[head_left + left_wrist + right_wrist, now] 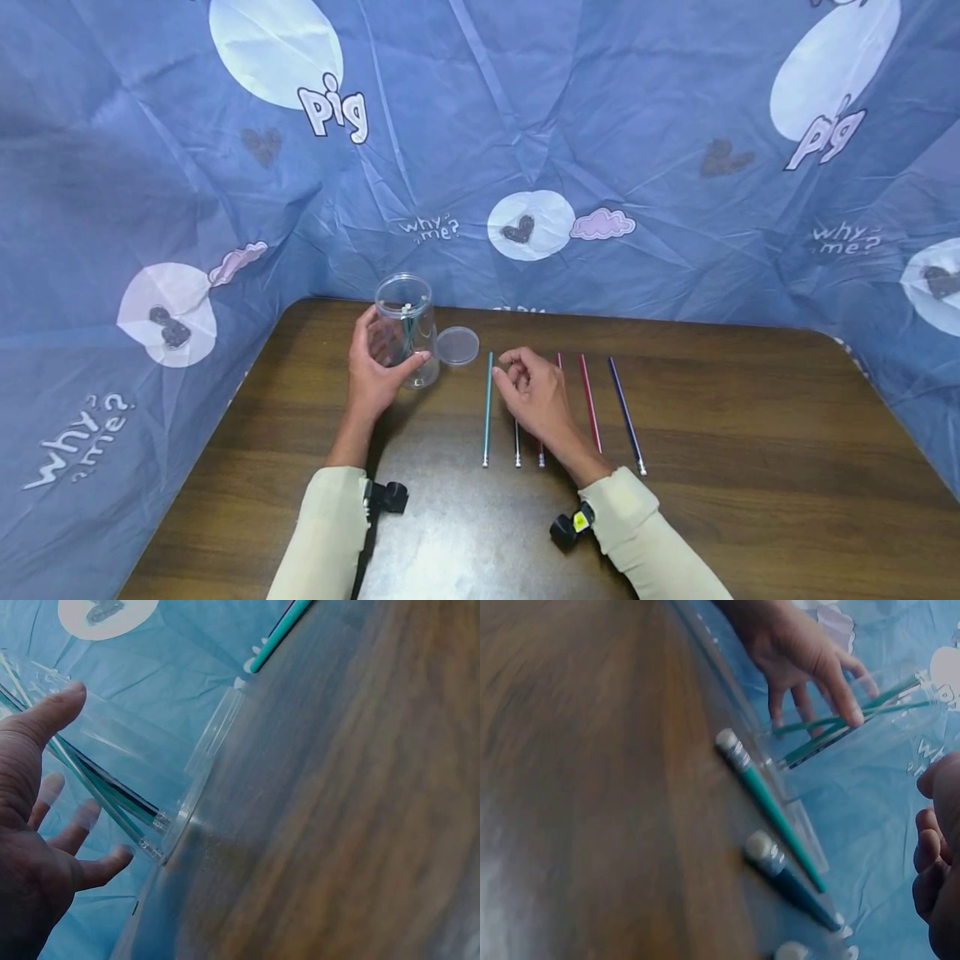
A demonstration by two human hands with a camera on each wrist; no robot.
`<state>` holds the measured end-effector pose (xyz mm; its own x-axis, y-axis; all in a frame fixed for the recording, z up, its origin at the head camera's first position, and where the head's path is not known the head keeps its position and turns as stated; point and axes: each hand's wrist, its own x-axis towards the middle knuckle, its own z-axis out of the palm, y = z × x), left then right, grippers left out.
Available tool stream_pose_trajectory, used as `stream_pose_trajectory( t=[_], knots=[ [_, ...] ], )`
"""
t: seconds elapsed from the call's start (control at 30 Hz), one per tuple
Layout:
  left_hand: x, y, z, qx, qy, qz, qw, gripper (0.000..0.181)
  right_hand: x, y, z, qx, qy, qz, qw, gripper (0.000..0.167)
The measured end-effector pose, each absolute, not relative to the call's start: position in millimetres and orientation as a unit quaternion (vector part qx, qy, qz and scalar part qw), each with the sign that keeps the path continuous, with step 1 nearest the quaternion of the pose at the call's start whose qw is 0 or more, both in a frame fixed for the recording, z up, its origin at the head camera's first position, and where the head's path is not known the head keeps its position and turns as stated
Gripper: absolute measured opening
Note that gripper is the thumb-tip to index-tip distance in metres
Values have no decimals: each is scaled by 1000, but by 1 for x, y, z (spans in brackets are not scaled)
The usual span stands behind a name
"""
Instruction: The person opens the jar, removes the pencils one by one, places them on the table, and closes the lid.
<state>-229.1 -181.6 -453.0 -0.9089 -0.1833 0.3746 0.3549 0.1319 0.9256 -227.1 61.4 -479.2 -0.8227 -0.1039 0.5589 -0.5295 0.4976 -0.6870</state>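
Observation:
My left hand point(377, 372) holds a clear plastic jar point(426, 333) from its left side, thumb across the front and fingers behind. The jar stands upright on the table without its lid. Inside it lean green pencils point(101, 795) and a dark one, eraser ends at the bottom in the left wrist view. My right hand point(536, 396) is over the row of pencils, fingers loosely curled with nothing visible between them. Nearest to its fingertips lies a green pencil point(488, 408). The hand and wrist partly hide the pencils in the middle of the row.
A round clear lid point(458, 346) lies just right of the jar. Farther right are a red pencil point(590, 404) and a dark blue pencil point(627, 417), eraser ends toward me. A blue printed cloth point(465, 150) hangs behind the brown wooden table point(750, 450).

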Motion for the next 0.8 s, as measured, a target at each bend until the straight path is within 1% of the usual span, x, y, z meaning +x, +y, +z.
stream_pose_trajectory(
  t=[0.13, 0.4, 0.6, 0.8],
  knots=[
    [-229, -182, -453, -60, -725, -654, 207, 89, -226, 55, -473, 206, -821, 481, 227, 14],
    [-230, -182, -454, -62, -724, -655, 207, 89, -228, 43, -458, 228, -814, 477, 242, 12],
    [-231, -181, -454, -61, -726, -653, 208, 89, -231, 38, -442, 241, -812, 476, 236, 13],
    [-230, -181, -454, -61, -724, -654, 209, 89, -234, 27, -427, 264, -808, 473, 232, 20]
  ],
)
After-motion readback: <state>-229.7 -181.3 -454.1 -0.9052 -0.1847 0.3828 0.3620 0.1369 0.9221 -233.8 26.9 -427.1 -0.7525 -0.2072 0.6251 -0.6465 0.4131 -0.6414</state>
